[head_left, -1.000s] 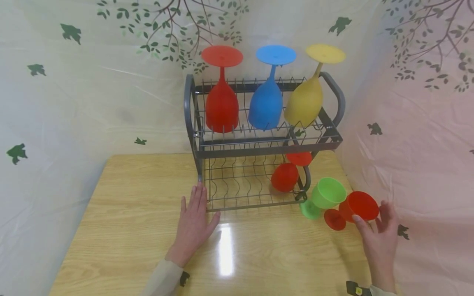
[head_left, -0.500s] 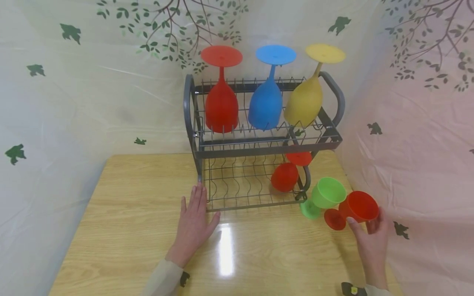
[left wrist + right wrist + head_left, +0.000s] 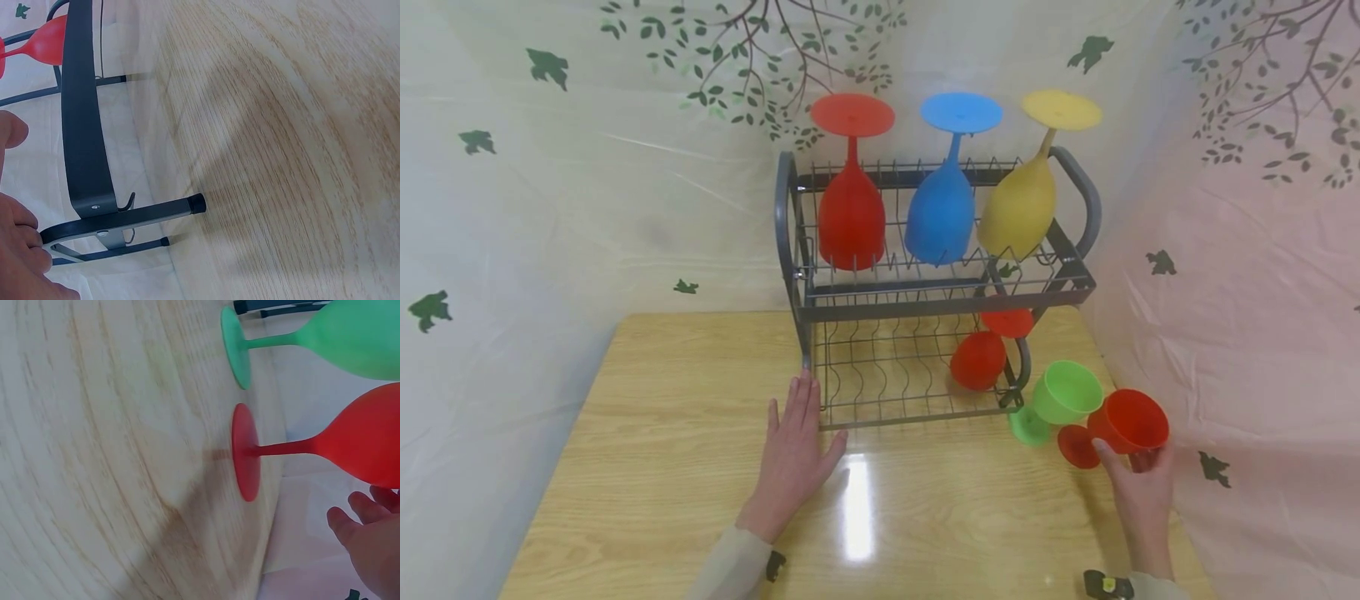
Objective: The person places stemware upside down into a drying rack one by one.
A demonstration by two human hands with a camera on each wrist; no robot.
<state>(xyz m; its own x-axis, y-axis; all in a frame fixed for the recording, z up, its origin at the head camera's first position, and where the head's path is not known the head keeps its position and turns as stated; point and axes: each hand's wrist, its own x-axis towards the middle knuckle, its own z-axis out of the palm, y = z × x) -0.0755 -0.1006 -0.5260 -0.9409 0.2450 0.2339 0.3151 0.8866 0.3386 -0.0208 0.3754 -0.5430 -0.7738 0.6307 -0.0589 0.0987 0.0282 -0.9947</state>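
At right on the table [image 3: 940, 517], noted red goblet [image 3: 1127, 421] upright, just right of green goblet [image 3: 1067, 392]. Saw right hand [image 3: 1142, 487] at near right of its bowl, thumb and fingers apart; cannot tell whether touching. Found left hand [image 3: 793, 454], fingers extended, thumb apart, at near left corner of 2-tier rack [image 3: 940, 307]. Counted 3 inverted goblets [image 3: 940, 218] on upper tier, 1 tilted red cup [image 3: 977, 361] at lower right.

Holds left hand [image 3: 790, 457] palm down with straight fingers [image 3: 772, 417] pointing forward and thumb [image 3: 833, 452] spread inward. Holds right hand [image 3: 1141, 493] with thumb parted from loosely bent fingers, fingertips partly hidden in head view. Extends both arms [image 3: 730, 562] forward.
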